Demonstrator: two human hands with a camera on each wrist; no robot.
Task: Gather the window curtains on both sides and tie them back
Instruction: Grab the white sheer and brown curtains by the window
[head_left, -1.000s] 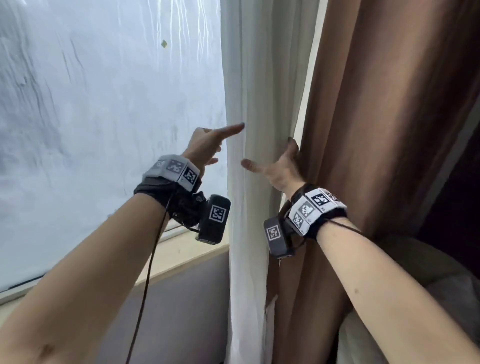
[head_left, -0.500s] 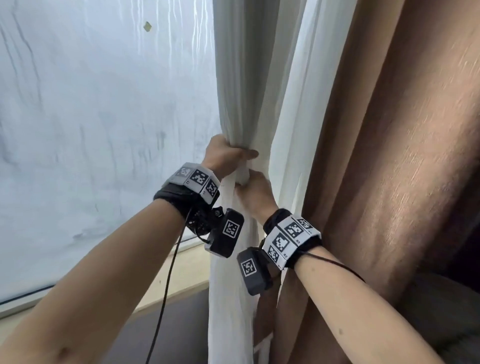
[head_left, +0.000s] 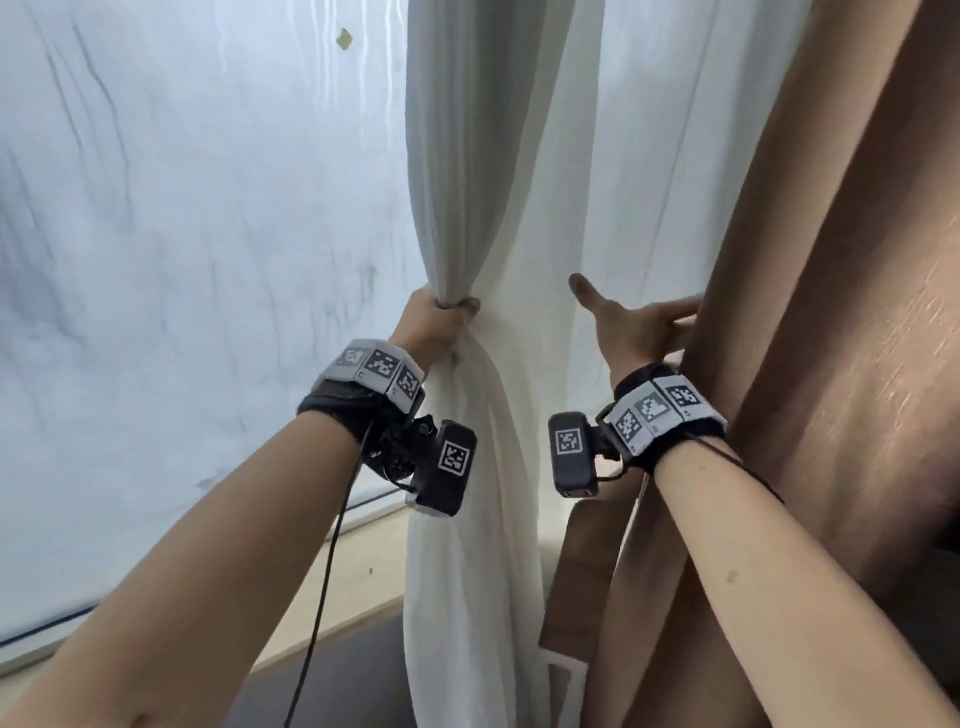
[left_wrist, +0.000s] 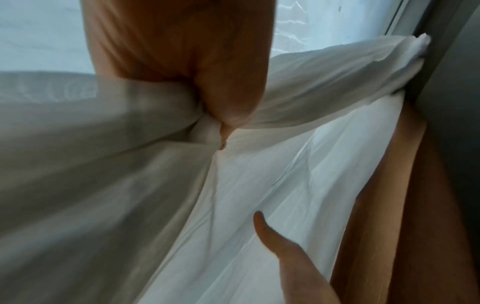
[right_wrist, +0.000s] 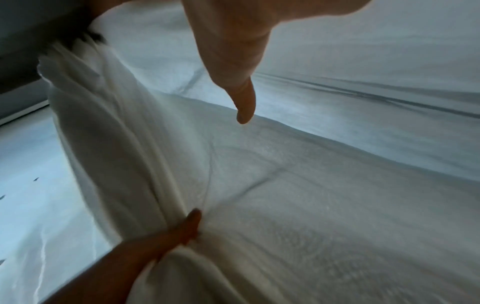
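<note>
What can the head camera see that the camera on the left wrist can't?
Only the head view shows both forearms, the tagged wrist bands, a black cable and the window sill. Only the left wrist view shows, close up, the cloth bunching where the left hand grips it. Both show the white curtain gripped by the left hand, the open right hand and the brown curtain.

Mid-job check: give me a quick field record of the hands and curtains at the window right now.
left hand: grip closed round the bunched white sheer curtain
right hand: open, thumb out, fingers reaching to the edge of the brown curtain
sheer right of the bunch: loose, not gathered
tie-back: none visible
window pane: uncovered on the left
</note>
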